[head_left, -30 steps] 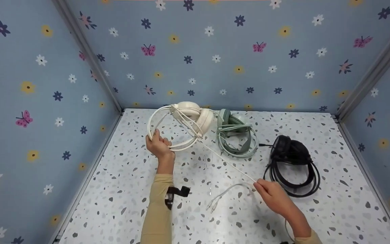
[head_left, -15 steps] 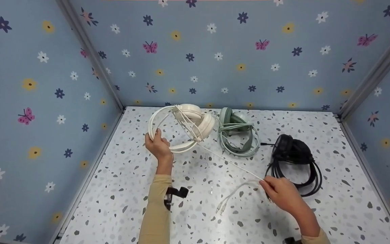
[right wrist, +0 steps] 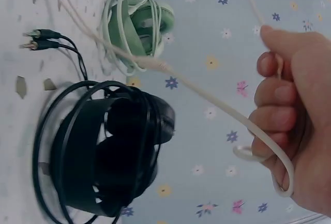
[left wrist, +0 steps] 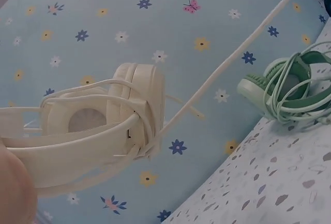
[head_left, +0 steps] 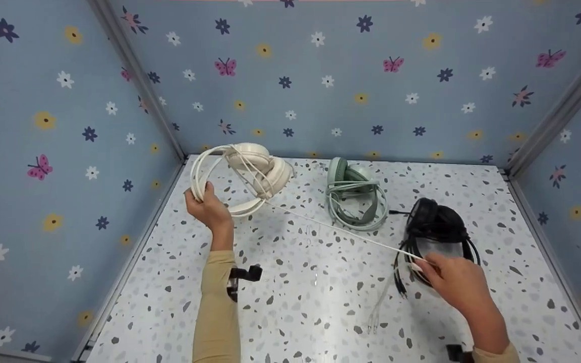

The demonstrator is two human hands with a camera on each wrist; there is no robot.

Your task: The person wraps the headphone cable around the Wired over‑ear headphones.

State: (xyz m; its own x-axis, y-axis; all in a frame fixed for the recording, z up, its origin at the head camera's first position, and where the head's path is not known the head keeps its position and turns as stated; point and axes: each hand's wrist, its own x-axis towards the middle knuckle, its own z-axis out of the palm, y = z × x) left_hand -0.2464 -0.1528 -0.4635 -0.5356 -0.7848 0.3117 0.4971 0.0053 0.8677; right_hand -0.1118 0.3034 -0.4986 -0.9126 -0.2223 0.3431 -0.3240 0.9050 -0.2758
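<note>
My left hand (head_left: 210,206) grips the headband of a pair of white headphones (head_left: 250,157), together with loops of white cable wound around it. In the left wrist view the white ear cups (left wrist: 139,89) and headband hang in the air, partly wrapped by the cable. From the headphones a white cable (head_left: 341,229) runs stretched to my right hand (head_left: 459,282), which holds it in curled fingers. Past that hand, the cable's loose end hangs down and splits in two, blurred in the head view. In the right wrist view a cable joint (right wrist: 152,63) shows left of the fist.
Green headphones (head_left: 366,217) wrapped in their own cable lie at the back of the speckled table (head_left: 300,302). Black headphones (head_left: 439,222) with coiled cable lie at the right, below and behind my right hand. Blue flowered panels (head_left: 321,75) enclose the back and sides.
My left hand has moved left with the white headphones. My right hand has moved right, drawing the cable out longer, and the cable's split end has swung right.
</note>
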